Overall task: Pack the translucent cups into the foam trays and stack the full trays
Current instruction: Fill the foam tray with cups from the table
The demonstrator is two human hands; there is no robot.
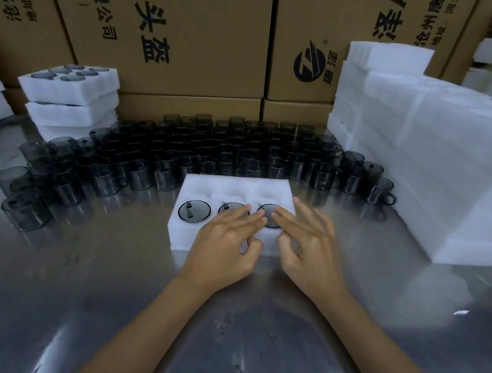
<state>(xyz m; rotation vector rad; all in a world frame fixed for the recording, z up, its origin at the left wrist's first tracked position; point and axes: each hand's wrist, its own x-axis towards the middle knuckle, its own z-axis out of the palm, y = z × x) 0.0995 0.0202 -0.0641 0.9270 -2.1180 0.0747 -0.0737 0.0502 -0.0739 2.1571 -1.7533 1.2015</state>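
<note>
At the far left, a stack of full trays point(70, 93) stands on the metal table point(71, 289), its top tray showing six dark cups seated. In front of it and across the back of the table stands a dense crowd of loose cups point(212, 151), packed rim to rim. A careless reach into that crowd could knock several over like skittles, since they touch each other.

In the middle lies the tray being filled point(229, 212). Its near row holds three cups: the left cup point(194, 211), the middle cup point(231, 208) and the right cup point(269, 215); the three far pockets look empty.

The left hand point(225, 245) rests with straight fingers on the middle cup, gripping nothing. The right hand point(306, 240) presses flat fingers on the right cup, also gripping nothing. If a cup sits crooked, uneven pressing could jam it or tear the soft foam, and a cup standing proud would make the later stack wobble.

To the right rises a tall pile of empty foam trays point(427, 165); a swinging elbow could topple it.
</note>
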